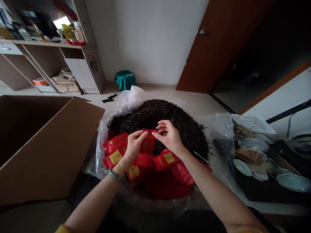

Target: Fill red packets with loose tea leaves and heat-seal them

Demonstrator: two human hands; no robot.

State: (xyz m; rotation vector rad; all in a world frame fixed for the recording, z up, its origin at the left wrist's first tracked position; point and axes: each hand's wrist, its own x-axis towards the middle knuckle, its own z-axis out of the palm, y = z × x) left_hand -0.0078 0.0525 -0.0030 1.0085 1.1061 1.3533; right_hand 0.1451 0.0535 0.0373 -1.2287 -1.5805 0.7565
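Note:
Between my hands a small red packet (148, 144) is held by its top edge, over a heap of dark dried leaves that looks like loose tea (165, 111). My left hand (134, 142) pinches the packet's upper left corner between thumb and fingers. On its upper right corner, the thumb and forefinger of my right hand (168, 136) are closed, with the other fingers curled loosely. Several more red packets with gold labels (115, 157) lie below my hands, on the near side of the heap. Clear plastic sheeting (100, 155) surrounds the heap and the packets.
A large open cardboard box (48, 155) stands at the left. To the right, a dark tray (257, 191) carries glass dishes and a brown block. Behind are a shelf unit (89, 68), a teal cloth-covered object (125, 80) and a brown door (218, 42).

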